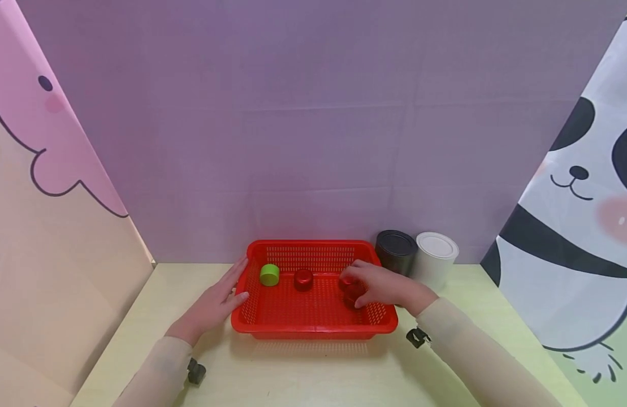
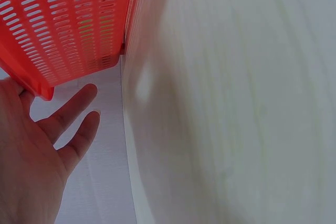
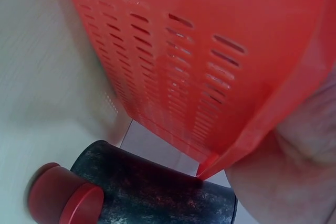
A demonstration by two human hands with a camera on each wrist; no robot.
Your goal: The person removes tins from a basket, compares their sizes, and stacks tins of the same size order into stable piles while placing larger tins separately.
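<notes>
A red plastic basket (image 1: 313, 329) with slotted walls stands on the table. Along its left rim rests my left hand (image 1: 211, 308), its fingers fairly straight and its thumb over the edge; the left wrist view shows two spread fingers beside the slotted wall. My right hand (image 1: 381, 287) reaches over the right rim, thumb and fingers around a small red cylinder (image 1: 351, 295), partly covered by the hand. Another red round top shows beneath the fingers. Further left in the basket are a shiny red cylinder (image 1: 303, 280) and a lime-green one (image 1: 269, 275).
Behind the basket's right side stand a black can (image 1: 396, 249) and a white can (image 1: 435, 260). A red cylinder (image 3: 55, 195) sits outside the basket, next to the black can. A purple backdrop (image 1: 313, 141) rises behind the table.
</notes>
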